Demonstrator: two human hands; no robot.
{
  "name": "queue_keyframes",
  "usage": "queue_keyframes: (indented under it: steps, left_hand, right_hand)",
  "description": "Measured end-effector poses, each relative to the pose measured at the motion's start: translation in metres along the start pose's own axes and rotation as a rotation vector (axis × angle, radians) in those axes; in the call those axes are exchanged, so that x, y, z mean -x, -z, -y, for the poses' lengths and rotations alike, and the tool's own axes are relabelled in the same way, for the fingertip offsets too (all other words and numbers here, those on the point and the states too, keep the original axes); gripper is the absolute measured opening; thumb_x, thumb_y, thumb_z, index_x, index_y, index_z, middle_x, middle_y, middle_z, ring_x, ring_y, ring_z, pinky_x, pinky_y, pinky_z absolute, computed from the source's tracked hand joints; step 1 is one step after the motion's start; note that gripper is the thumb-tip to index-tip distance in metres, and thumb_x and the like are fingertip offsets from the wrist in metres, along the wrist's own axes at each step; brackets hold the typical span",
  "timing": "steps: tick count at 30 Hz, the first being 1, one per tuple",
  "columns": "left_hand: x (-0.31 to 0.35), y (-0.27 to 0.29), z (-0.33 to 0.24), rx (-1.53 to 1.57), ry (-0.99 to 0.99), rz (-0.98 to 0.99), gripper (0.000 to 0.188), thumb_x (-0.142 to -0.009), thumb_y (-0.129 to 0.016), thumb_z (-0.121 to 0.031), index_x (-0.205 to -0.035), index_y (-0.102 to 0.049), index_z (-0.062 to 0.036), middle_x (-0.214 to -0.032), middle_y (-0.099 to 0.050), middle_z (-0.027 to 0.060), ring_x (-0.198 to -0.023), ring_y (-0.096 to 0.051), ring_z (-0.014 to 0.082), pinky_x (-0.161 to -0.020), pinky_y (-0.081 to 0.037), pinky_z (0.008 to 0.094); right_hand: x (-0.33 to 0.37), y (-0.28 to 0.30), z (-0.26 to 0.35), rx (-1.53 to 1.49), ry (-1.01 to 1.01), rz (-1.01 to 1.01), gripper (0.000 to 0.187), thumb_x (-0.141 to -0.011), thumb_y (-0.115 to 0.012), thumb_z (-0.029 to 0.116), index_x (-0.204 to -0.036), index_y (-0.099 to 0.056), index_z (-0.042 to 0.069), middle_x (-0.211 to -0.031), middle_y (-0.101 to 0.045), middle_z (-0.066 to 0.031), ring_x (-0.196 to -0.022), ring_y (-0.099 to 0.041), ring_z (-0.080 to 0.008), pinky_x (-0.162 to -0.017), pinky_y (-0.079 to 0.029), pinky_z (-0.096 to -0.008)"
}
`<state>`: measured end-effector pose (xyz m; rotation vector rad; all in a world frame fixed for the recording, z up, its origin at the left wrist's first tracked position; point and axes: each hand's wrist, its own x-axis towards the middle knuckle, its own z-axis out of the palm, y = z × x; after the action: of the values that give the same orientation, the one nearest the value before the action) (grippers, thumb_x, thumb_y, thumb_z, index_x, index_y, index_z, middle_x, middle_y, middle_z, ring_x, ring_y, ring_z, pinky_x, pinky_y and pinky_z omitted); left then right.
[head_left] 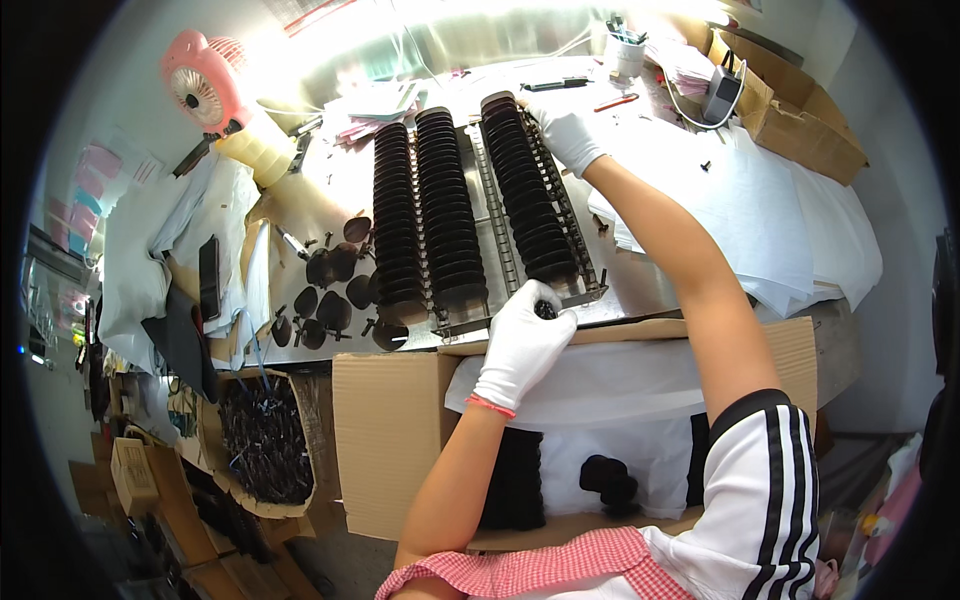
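A metal rack (pixel 497 215) stands on the worktable with three rows of dark, rounded lenses packed edge over edge. My right hand (pixel 568 132), in a white glove, reaches to the far end of the right row (pixel 525 190); its fingertips are pressed together by the last lenses, and what they pinch is hidden. Near the rack's front edge, my gloved left hand (pixel 525 340) is curled round a small cluster of shiny black pieces (pixel 545 309). Loose dark lenses with small stems (pixel 334 312) lie on the table left of the rack.
An open cardboard box (pixel 390 430) between me and the table holds white bags and black bundles (pixel 608 480). A pink fan (pixel 200 85) stands far left. White sheets (pixel 740 220) and an open carton (pixel 810 120) lie right. A box of dark pieces (pixel 265 440) sits lower left.
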<state>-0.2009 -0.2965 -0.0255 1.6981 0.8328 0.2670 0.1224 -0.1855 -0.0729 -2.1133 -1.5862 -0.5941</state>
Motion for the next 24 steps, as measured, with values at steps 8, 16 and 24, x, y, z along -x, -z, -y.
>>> queue_keyframes:
  steps: [8,16,24]
  left_hand:
    - [0.028,0.011,-0.022,0.842,0.023,0.086,0.017,-0.097,-0.053,-0.012,-0.113,-0.056,-0.0076,-0.1,-0.06,0.0066,-0.09,-0.059,0.0143,-0.078,-0.054,0.0321]
    - [0.083,-0.03,-0.027,0.521,-0.562,-0.233,0.044,-0.092,-0.064,-0.017,-0.131,-0.047,-0.0027,-0.117,-0.053,0.0103,-0.106,-0.056,0.0231,-0.096,-0.049,0.039]
    - [0.16,-0.052,0.026,0.005,-0.59,-0.056,0.047,-0.092,-0.052,0.006,-0.138,-0.043,0.01,-0.133,-0.057,0.0203,-0.109,-0.062,0.0238,-0.096,-0.05,0.0309]
  right_hand:
    - [0.029,0.113,0.046,-0.789,-0.166,-0.265,0.03,-0.095,-0.057,0.013,-0.122,-0.07,0.017,-0.087,-0.072,-0.0088,-0.065,-0.056,-0.0111,-0.065,-0.051,-0.0281]
    - [0.179,0.235,0.146,-0.948,0.218,0.124,0.042,-0.1,-0.058,0.039,-0.126,-0.064,0.006,-0.121,-0.062,-0.0101,-0.108,-0.059,-0.0201,-0.096,-0.047,-0.0338]
    - [0.296,0.277,0.173,-0.521,0.152,0.268,0.057,-0.072,-0.079,0.018,-0.126,-0.061,0.008,-0.11,-0.066,-0.0144,-0.098,-0.065,-0.0312,-0.087,-0.054,-0.0384]
